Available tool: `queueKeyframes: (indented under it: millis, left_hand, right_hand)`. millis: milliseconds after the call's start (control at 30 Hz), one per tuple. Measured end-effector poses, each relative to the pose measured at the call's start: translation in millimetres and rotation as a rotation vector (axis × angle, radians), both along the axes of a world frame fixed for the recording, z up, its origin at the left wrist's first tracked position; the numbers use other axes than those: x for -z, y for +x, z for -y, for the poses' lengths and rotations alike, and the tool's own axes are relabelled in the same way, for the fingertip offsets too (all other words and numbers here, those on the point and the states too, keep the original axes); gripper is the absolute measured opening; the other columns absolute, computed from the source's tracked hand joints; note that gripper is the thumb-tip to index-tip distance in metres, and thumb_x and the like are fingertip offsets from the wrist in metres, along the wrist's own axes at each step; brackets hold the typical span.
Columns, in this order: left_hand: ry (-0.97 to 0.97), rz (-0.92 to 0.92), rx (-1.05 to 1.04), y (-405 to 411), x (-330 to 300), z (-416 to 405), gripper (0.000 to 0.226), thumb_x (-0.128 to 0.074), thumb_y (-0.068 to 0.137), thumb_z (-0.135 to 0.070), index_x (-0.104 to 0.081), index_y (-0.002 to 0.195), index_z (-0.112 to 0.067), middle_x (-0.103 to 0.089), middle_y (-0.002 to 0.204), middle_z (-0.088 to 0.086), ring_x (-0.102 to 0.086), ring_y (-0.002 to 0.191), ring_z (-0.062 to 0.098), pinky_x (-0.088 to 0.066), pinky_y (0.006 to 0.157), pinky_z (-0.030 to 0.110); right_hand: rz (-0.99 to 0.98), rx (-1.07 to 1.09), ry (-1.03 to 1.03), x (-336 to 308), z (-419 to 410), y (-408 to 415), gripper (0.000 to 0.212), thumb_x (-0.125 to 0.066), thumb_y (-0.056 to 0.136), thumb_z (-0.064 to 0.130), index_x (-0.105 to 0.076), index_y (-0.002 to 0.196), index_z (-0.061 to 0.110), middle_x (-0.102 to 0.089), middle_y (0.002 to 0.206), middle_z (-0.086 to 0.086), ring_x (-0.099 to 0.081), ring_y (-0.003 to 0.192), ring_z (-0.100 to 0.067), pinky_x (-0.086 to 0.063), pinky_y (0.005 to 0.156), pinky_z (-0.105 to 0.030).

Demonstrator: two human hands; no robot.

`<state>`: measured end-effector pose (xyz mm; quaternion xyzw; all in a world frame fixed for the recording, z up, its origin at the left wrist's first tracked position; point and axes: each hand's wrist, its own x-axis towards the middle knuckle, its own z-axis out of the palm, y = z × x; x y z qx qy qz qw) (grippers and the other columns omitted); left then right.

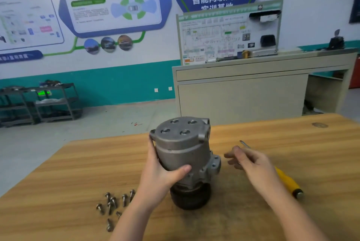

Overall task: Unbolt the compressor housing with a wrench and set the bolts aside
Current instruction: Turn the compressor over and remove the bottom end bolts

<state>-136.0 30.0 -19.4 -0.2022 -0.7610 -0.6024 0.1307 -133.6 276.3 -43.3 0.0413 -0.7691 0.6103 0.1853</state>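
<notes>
Left hand [165,172], centre frame, wraps the compressor housing [183,149], thumb across its front, likely to steady it upright on its dark pulley end. Right hand [251,163], right of centre, hovers just beside the housing with fingers relaxed, holding nothing, above a yellow-handled screwdriver [286,180] lying on the wooden table [58,172]. No wrench visible. Four empty bolt holes on the top face. Bolts [113,205] set aside lower left: about nine, loosely heaped.

Seen beyond the wooden workbench [78,163], with its yellow-handled screwdriver [288,182] at 4 o'clock: a beige cabinet [243,93] bearing a wiring-diagram training board [224,34] at 1 o'clock, grey shelf carts [54,102] at 9 o'clock, and wall posters [115,5] at 11 o'clock.
</notes>
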Motion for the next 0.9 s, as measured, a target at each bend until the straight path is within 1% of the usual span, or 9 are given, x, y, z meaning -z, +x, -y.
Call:
queueKeyframes:
  millis: [167, 267, 333, 467, 567, 633, 700, 800, 900]
  left_hand:
    - [-0.030, 0.010, -0.185, 12, 5, -15, 0.145, -0.078, 0.041, -0.080, 0.010, 0.151, -0.045, -0.036, 0.144, -0.020, -0.044, 0.124, -0.002, -0.040, 0.106, 0.030]
    - [0.086, -0.006, -0.356, 22, 2, -16, 0.130, -0.051, 0.047, -0.097, -0.002, 0.152, -0.040, -0.030, 0.150, -0.014, -0.035, 0.125, -0.005, -0.034, 0.103, 0.020]
    - [0.140, -0.016, -0.440, 22, -6, -15, 0.126, -0.035, 0.048, -0.103, -0.012, 0.152, -0.035, -0.029, 0.150, -0.006, -0.031, 0.131, 0.005, -0.031, 0.108, 0.031]
    - [-0.022, -0.026, -0.455, 13, -27, -15, 0.113, -0.038, 0.058, -0.097, -0.026, 0.149, -0.032, -0.024, 0.144, -0.010, -0.028, 0.132, 0.011, -0.028, 0.105, 0.030]
    - [-0.223, -0.043, -0.332, 9, -40, -16, 0.103, -0.047, 0.062, -0.083, -0.028, 0.150, -0.032, -0.032, 0.145, -0.012, -0.037, 0.124, 0.001, -0.033, 0.095, 0.010]
    - [-0.409, -0.093, -0.373, 14, -46, -16, 0.105, -0.039, 0.058, -0.092, -0.034, 0.145, -0.033, -0.040, 0.122, -0.019, -0.041, 0.108, -0.002, -0.037, 0.086, 0.007]
    - [-0.551, -0.175, -0.520, 22, -50, -17, 0.107, -0.021, 0.053, -0.102, -0.044, 0.131, -0.031, -0.039, 0.107, -0.019, -0.040, 0.101, 0.005, -0.044, 0.095, 0.027]
    - [-0.618, -0.260, -0.642, 26, -61, -22, 0.109, -0.010, 0.055, -0.102, -0.034, 0.134, -0.031, -0.035, 0.126, -0.004, -0.032, 0.121, 0.016, -0.037, 0.108, 0.042]
    - [-0.793, -0.213, -0.451, 13, -77, -29, 0.108, -0.019, 0.060, -0.099, -0.017, 0.149, -0.038, -0.022, 0.154, -0.010, -0.016, 0.145, 0.017, -0.026, 0.116, 0.043]
  right_hand:
    - [0.668, 0.339, 0.692, 15, -22, -6, 0.039, -0.071, 0.080, 0.051, -0.057, 0.084, 0.014, -0.064, 0.081, -0.002, -0.064, 0.084, -0.024, -0.050, 0.066, -0.030]
    - [0.778, 0.364, 0.798, 16, -20, -4, 0.040, -0.064, 0.088, 0.046, -0.044, 0.068, 0.016, -0.049, 0.066, 0.002, -0.057, 0.074, -0.020, -0.037, 0.052, -0.026]
    - [0.742, 0.364, 0.769, 14, -22, -4, 0.041, -0.055, 0.095, 0.042, -0.042, 0.067, 0.015, -0.046, 0.064, 0.001, -0.050, 0.063, -0.017, -0.031, 0.046, -0.026]
    - [0.492, 0.160, -0.208, -9, -20, 6, 0.036, -0.056, 0.097, 0.030, -0.056, 0.073, 0.004, -0.052, 0.048, -0.002, -0.045, 0.038, -0.012, -0.032, 0.038, -0.019]
    - [0.183, -0.069, -0.833, -54, -6, 17, 0.023, -0.054, 0.095, 0.008, -0.061, 0.073, 0.001, -0.061, 0.051, -0.006, -0.048, 0.034, -0.007, -0.037, 0.031, -0.014]
    - [0.029, -0.186, -0.991, -81, 3, 21, 0.035, -0.052, 0.092, 0.003, -0.066, 0.061, 0.006, -0.064, 0.055, -0.006, -0.057, 0.040, -0.007, -0.043, 0.036, -0.013]
    - [-0.070, -0.219, -1.074, -97, 12, 21, 0.032, -0.052, 0.091, 0.002, -0.065, 0.062, 0.008, -0.067, 0.058, -0.006, -0.063, 0.046, -0.009, -0.048, 0.041, -0.014]
    - [-0.184, -0.152, -1.061, -101, 25, 16, 0.021, -0.050, 0.094, -0.001, -0.052, 0.076, 0.011, -0.068, 0.061, -0.010, -0.068, 0.052, -0.018, -0.053, 0.048, -0.019]
    - [-0.203, -0.099, -1.016, -96, 36, 10, 0.015, -0.050, 0.094, -0.002, -0.048, 0.085, 0.010, -0.067, 0.064, -0.014, -0.069, 0.055, -0.023, -0.055, 0.050, -0.022]
